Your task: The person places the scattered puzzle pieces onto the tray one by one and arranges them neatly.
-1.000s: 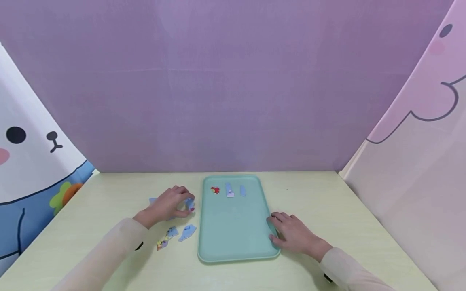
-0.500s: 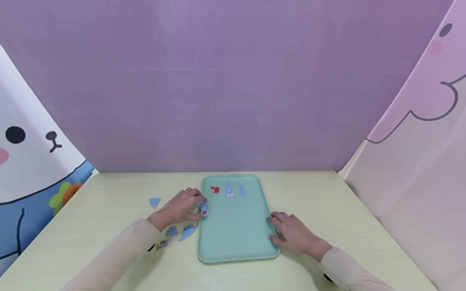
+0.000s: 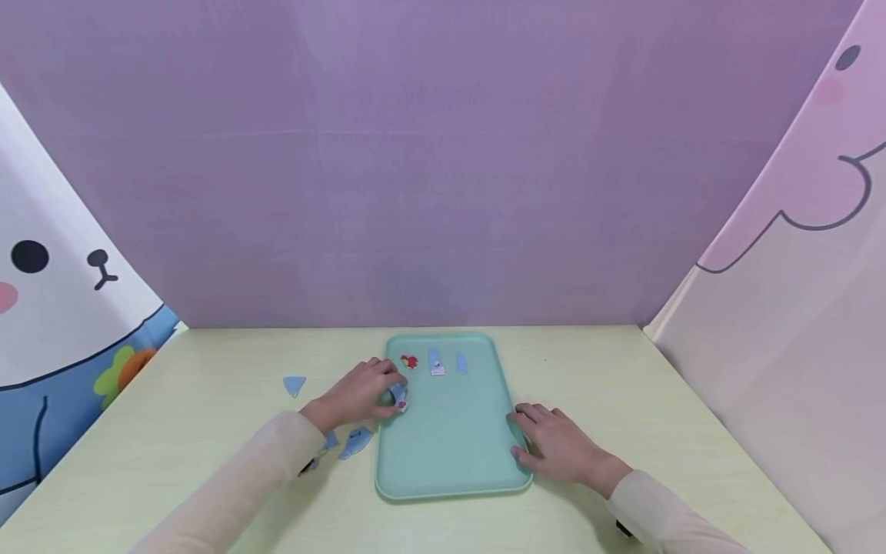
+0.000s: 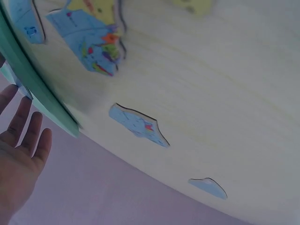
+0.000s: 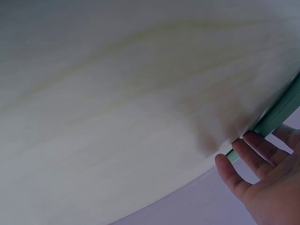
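Over the left side of a mint-green tray (image 3: 453, 462), my left hand (image 3: 356, 396) pinches a blue puzzle piece (image 3: 399, 394) with a small pink mark between thumb and fingers. In the left wrist view the fingertips of the left hand (image 4: 21, 145) reach past the tray's rim, and the held piece is mostly hidden. My right hand (image 3: 564, 446) rests at the tray's right rim, with its relaxed fingers touching the edge. Along the tray's far end lie a red piece (image 3: 410, 362), a blue-and-white piece (image 3: 436, 362) and a narrow blue piece (image 3: 461, 363).
Left of the tray, a triangular blue piece (image 3: 294, 385) and a curved blue piece (image 3: 356, 443) lie on the pale table (image 3: 588, 362). Another blue piece (image 3: 331, 441) is partly hidden by the left sleeve. A purple backdrop (image 3: 443, 192) stands behind the table.
My left hand has moved right with the puzzle piece, from the table to over the tray's left side. The triangular piece has come into full view. The right hand has stayed put.
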A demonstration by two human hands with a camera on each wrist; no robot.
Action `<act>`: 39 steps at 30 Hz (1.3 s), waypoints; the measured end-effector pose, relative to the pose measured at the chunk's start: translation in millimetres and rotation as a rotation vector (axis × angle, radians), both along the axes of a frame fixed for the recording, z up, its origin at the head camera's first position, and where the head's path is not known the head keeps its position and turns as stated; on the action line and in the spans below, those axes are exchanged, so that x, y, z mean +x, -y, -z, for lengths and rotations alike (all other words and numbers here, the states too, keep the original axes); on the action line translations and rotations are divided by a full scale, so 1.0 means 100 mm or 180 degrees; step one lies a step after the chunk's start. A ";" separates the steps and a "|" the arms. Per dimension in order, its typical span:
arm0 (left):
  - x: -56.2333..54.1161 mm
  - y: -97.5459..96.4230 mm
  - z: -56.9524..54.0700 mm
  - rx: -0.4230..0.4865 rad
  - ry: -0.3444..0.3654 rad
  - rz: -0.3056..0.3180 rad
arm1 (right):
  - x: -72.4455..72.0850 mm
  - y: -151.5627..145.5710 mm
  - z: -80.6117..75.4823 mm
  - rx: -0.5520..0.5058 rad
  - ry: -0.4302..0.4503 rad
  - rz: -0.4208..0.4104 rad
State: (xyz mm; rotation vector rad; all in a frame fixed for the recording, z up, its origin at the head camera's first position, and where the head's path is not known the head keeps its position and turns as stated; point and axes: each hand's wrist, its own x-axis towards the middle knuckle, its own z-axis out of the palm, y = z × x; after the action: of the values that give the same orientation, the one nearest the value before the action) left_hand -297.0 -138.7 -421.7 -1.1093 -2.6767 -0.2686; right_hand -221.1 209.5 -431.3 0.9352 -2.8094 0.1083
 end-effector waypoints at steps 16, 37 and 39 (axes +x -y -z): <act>-0.11 -0.12 0.03 -0.0104 0.0366 -0.0226 | -0.01 -0.02 0.01 0.0042 0.0045 0.0011; -0.11 -0.08 0.00 -0.0005 0.0608 -0.0177 | -0.03 0.00 0.01 0.0058 0.0073 0.0020; -0.11 -0.07 -0.01 -0.0014 0.0600 -0.0185 | -0.02 0.00 0.01 0.0056 0.0084 0.0028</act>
State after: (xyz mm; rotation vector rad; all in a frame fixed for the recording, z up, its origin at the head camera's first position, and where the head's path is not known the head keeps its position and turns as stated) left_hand -307.7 -131.5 -421.1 -1.0537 -2.8695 -0.3743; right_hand -223.6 209.6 -432.5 0.9318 -2.8428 0.0953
